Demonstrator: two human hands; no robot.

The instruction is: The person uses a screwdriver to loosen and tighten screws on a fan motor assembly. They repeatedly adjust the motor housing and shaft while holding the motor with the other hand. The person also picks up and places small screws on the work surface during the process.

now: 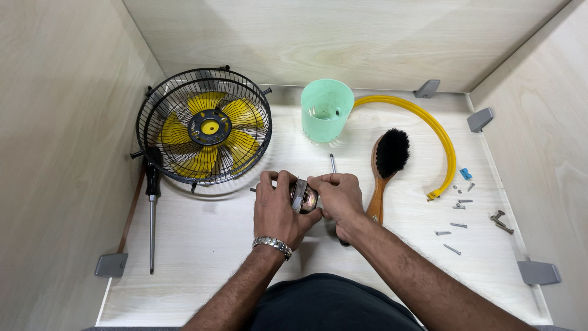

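Both hands meet over the middle of the table, clamped together on a small metal motor (304, 197) with a dull steel band and coppery windings. The left hand (277, 207), with a silver link watch at its wrist, cups the motor from the left; the right hand (339, 197) pinches its upper edge with fingertips. A thin steel shaft (332, 163) sticks out beyond the hands, pointing away from the person.

Just right of the right hand lies a wooden-handled brush with black bristles (386, 165), bristle head farthest from the person. Beyond it stands a pale green plastic cup (326, 110), and a curved yellow tube (438, 135) arcs from the cup towards the right. Loose steel screws and bolts (465, 214) are scattered near the tube's end.

To the left a round black wire fan cage with yellow blades (204, 125) leans upright, and a black-handled screwdriver with a long steel shank (151, 214) lies beside it.

The table (202, 257) is smooth pale wood-grain laminate, walled on three sides by matching panels, with grey plastic brackets (111, 265) at the corners.
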